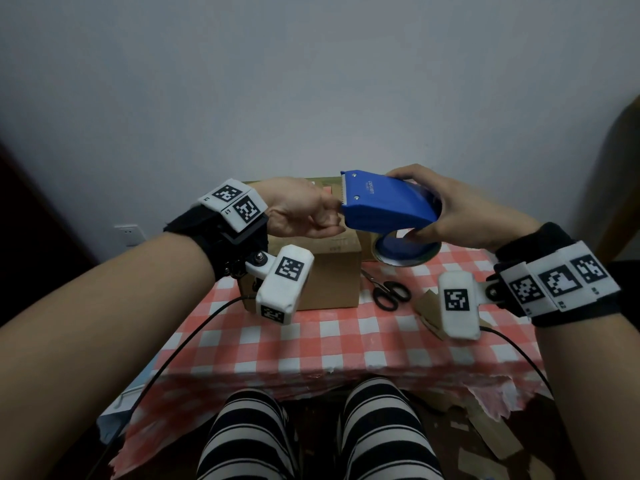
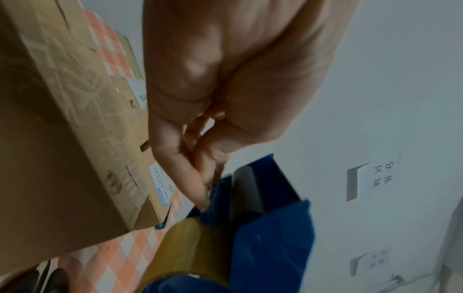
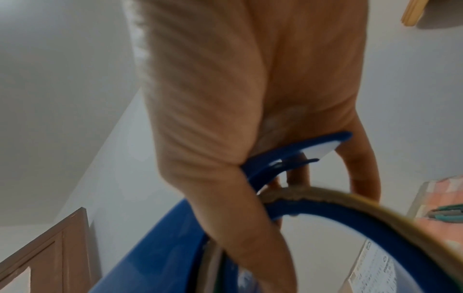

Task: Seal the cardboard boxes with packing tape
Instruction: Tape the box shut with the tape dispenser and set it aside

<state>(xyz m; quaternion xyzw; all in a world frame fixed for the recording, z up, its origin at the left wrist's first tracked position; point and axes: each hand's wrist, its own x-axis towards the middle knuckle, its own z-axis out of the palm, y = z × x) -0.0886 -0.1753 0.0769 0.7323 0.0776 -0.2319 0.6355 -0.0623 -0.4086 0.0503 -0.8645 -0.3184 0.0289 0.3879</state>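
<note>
Tape dispenser [image 1: 388, 206], blue, is held in the air above the near cardboard box [image 1: 322, 268], long axis roughly level, serrated blade end pointing at the left hand [image 1: 301, 209]. Right hand [image 1: 460, 216] wraps the roll end, fingers curled round it. Left fingers [image 2: 190, 178] sit bunched just at the blade's underside, prob. pinching the tape's free end; can't tell if tape is actually caught. Left hand is nearer the blade, so I'd judge the pull runs away from the roll. Scissors [image 1: 388, 292] lie right of the box on the checked cloth [image 1: 311, 344].

Blue plastic tape dispenser [image 1: 388, 206], brown cardboard box [image 1: 329, 271], red-and-white checked cloth [image 1: 311, 341] on the desk, black-handled scissors [image 1: 389, 292], black-and-white striped trousers [image 1: 381, 434].
</note>
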